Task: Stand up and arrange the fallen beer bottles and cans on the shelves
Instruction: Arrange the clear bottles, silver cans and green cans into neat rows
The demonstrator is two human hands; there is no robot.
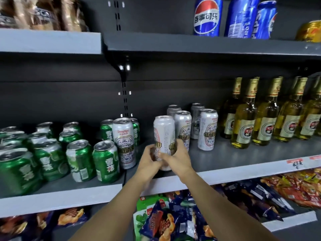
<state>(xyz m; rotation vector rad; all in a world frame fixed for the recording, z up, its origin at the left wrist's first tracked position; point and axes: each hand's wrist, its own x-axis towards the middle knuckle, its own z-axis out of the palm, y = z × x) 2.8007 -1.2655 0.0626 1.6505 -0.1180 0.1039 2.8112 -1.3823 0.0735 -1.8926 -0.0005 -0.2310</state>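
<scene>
While both hands wrapped around its lower half, a tall silver beer can [164, 136] stood upright near the front edge of the middle shelf [243, 164]. The left hand [149, 162] curled round the can from the left, and the right hand [178, 158] gripped it from the right, fingers reaching across the printed label. Whether the can's base rested fully on the shelf or sat just above it could not be told, since the hands covered it.

Just behind and to the right of it stood four more silver cans [207, 129], all upright in a loose cluster. Another silver can [123, 142] stood to the left, beside a crowd of upright green cans [106, 164] that filled the left part of the neighbouring shelf section. To the far right, a row of golden beer bottles [245, 119] stood upright with cream labels facing out.

Blue cola cans [207, 16] stood on the shelf above. Snack packets [166, 221] lay heaped on the shelf below.
</scene>
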